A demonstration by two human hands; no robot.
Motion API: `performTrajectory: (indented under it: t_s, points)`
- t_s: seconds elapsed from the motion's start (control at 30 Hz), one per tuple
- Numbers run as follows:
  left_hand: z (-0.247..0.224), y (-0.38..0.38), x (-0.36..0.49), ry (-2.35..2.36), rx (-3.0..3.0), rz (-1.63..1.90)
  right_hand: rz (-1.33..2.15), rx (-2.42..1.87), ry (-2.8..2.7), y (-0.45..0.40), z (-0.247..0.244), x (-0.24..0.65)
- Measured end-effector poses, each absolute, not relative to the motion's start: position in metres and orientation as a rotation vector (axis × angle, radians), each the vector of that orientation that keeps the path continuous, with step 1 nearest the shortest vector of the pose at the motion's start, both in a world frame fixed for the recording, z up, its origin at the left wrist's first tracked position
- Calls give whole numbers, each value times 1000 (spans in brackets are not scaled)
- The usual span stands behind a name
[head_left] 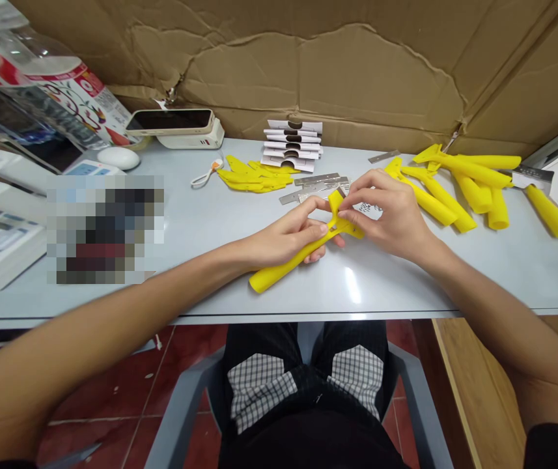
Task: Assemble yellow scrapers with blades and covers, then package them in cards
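My left hand (291, 238) is wrapped round a yellow plastic handle (283, 267), whose round end points down to the left. At the handle's forked head, my right hand (381, 212) has its thumb and fingers pinched by the upper prong; a small dark metal edge shows at that prong's tip. Whether the right fingertips grip the prong or a small part is hidden. Metal blades (325, 182) lie just behind my hands. Small shiny nuts or screws (366, 208) lie partly behind my right hand.
Yellow handles (474, 179) are piled at the right. Flat yellow pieces (254, 174) and a stack of paper-sleeved items (292, 146) stand at the back. A phone (171, 122) rests on a white box; bottles (78, 91) and white devices (2, 241) occupy the left. Cardboard (308, 71) lines the back.
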State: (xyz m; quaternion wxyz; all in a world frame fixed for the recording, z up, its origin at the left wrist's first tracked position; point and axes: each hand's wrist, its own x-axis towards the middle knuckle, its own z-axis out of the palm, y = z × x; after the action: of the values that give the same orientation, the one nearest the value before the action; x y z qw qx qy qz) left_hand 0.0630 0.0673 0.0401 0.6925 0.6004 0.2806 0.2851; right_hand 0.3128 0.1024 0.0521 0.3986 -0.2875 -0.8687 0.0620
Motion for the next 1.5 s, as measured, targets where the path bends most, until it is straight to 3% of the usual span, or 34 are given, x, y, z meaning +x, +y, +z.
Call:
performTrajectory:
  t_s: [0.23, 0.47, 0.57, 0.67, 0.87, 0.97, 1.1, 1.5]
  points:
    - [39, 68, 63, 620, 1351, 649, 300, -820, -2142, 99, 54, 309]
    - [38, 69, 62, 592, 1341, 622, 1031, -1124, -1790, 95, 62, 302]
    - [35, 71, 61, 578, 1293, 633, 1143, -1122, -1768, 97, 65, 304]
    - [33, 73, 60, 594, 1228, 676, 986, -1137, -1875, 100, 75, 313]
    - [37, 74, 60, 670, 1179, 670, 232, -1518, -2375, 119, 103, 363]
    - [39, 74, 60, 684, 1164, 676, 326, -1701, -2539, 137, 101, 394]
    - [42, 74, 61, 690, 1146, 702, 390, -1636, -2568, 157, 85, 417]
    - [42, 73, 61, 710, 1149, 739, 439, -1693, -2580, 165, 72, 410]
